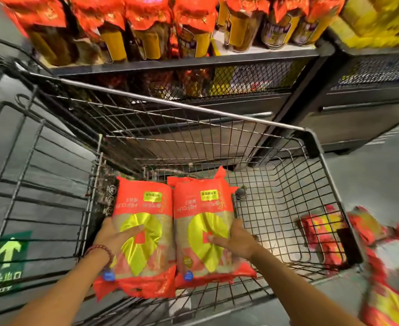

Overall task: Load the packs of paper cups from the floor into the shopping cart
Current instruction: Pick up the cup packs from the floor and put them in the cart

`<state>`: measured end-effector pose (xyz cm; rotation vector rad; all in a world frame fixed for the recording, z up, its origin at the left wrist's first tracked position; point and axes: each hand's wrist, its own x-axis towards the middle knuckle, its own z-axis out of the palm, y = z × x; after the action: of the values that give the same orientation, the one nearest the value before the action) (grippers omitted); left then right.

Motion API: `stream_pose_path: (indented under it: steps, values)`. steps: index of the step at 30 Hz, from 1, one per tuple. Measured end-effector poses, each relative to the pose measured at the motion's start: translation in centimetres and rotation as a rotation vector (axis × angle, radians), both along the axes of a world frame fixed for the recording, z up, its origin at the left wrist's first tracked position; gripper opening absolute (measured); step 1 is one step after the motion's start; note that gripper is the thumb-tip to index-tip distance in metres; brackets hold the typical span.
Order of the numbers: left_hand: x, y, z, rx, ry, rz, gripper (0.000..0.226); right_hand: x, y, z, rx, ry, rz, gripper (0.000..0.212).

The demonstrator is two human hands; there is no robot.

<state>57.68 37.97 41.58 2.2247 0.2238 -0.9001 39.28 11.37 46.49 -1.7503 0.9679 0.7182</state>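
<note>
While I lean over the shopping cart, two red packs of paper cups sit side by side inside its wire basket, touching along their long edges. My left hand grips the left pack at its outer edge, thumb curled over the yellow print. My right hand clasps the right pack from its outer side, thumb across the front. More packs, blurred, lie outside the cart to my right. A shelf of red-topped goods stands beyond.
</note>
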Motion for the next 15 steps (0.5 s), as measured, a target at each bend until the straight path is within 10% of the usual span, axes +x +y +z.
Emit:
stream_pose_path:
  steps: [5, 15]
  values:
    - [-1.5, -1.6, 3.6, 0.208, -0.213, -0.110, 0.087, 0.4, 1.1, 0.4, -0.160, 0.077, 0.099, 0.094]
    - [-5.8, -23.2, 17.6, 0.162, -0.874, -0.942, 0.095, -6.4, -8.2, 11.8, -0.937, -0.243, 0.065, 0.069]
